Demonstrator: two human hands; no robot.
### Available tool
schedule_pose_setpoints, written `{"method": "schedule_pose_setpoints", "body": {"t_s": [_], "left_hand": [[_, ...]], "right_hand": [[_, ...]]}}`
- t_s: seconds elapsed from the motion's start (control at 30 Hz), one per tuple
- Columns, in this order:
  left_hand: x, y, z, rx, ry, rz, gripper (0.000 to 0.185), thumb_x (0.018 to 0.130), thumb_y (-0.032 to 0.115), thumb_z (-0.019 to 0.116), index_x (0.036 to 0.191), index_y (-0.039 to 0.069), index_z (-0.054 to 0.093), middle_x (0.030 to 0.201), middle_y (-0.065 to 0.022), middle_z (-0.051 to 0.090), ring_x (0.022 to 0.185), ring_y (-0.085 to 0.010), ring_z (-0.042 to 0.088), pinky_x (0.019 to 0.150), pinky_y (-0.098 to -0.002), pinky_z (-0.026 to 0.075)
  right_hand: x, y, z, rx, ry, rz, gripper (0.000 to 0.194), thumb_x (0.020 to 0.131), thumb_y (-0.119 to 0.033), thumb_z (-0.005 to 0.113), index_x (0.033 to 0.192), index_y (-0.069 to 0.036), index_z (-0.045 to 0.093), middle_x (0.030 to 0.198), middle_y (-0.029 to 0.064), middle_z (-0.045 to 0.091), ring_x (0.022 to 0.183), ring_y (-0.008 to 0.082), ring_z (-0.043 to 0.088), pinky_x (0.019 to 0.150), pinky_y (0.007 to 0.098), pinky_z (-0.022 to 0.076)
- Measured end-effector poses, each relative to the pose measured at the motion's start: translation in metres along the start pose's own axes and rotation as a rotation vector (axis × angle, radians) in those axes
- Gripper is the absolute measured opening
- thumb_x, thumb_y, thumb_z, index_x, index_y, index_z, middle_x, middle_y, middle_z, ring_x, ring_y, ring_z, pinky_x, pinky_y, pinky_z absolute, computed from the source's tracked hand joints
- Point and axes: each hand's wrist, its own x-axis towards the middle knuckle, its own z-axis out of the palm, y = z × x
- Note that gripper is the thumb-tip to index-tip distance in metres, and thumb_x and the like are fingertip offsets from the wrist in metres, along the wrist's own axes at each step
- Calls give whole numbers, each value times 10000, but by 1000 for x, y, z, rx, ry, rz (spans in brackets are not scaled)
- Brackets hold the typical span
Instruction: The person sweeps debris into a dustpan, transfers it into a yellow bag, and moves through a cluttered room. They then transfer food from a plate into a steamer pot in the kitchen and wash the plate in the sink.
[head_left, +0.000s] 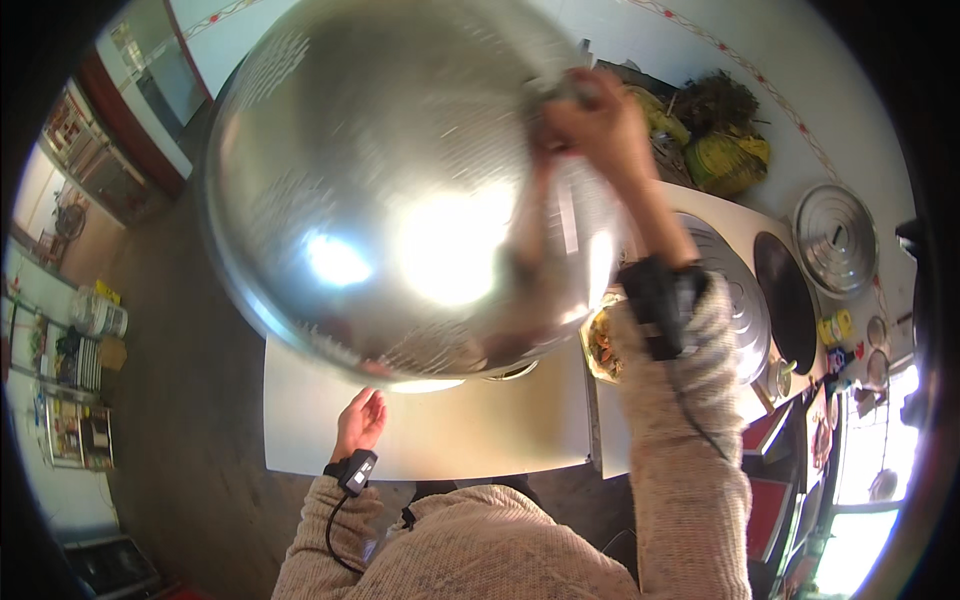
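Observation:
A large domed metal lid (360, 150), shiny and slightly blurred, fills the upper middle of the head view. Its knob, mostly covered by fingers, is gripped by my right hand (600, 124), which is raised at the upper right. Below the lid's lower rim, my left hand (361, 421) is held with its fingers apart and nothing in it; whether a fingertip touches the rim I cannot tell. A light-coloured tabletop (480, 435) lies under the lid. Part of a dish of food (602, 345) shows beside my right sleeve. The lid hides most of what is on the table.
To the right are a large metal cover (720, 300), a dark round pan or lid (784, 300), and a round metal lid (835, 238) leaning on the wall. A yellow-green sack (727, 159) lies behind. Shelves with containers stand far left, near a doorway.

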Motion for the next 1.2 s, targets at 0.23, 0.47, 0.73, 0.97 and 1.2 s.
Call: {"method": "schedule_pose_setpoints", "body": {"t_s": [0.23,0.47,0.73,0.97,1.2], "left_hand": [[-20,53,-117,-80,9,173,134,906,122,544,963,8,583,884,-55,627,829,-139,601,695,-243,509],[-37,76,-157,-68,414,2,168,873,204,602,912,44,567,807,-51,621,714,-140,608,637,-271,532],[-25,114,-113,-11,370,25,225,871,178,618,1003,17,534,887,-64,602,745,-128,602,668,-238,536],[-42,119,-81,55,339,93,245,893,151,582,1046,-28,513,970,-107,574,842,-145,586,706,-241,537],[-19,126,-55,126,263,125,283,904,121,554,1135,-34,500,1035,-129,558,897,-165,578,719,-248,535]], "right_hand": [[-88,16,135,-334,-110,124,496,615,-196,691,1082,-100,557,1009,199,498,884,396,580,787,434,497],[-150,70,155,-387,-319,377,543,631,-159,706,1139,-102,524,1044,212,471,888,405,575,793,440,494],[-179,113,166,-389,-407,547,545,652,-106,685,1165,-118,501,1088,209,432,900,401,582,784,448,498],[-184,129,177,-431,-456,603,544,670,-79,670,1180,-124,487,1121,215,403,911,402,584,774,441,510],[-179,136,182,-449,-409,663,550,676,-32,627,1198,-131,489,1129,213,403,954,388,573,801,437,501]]}}
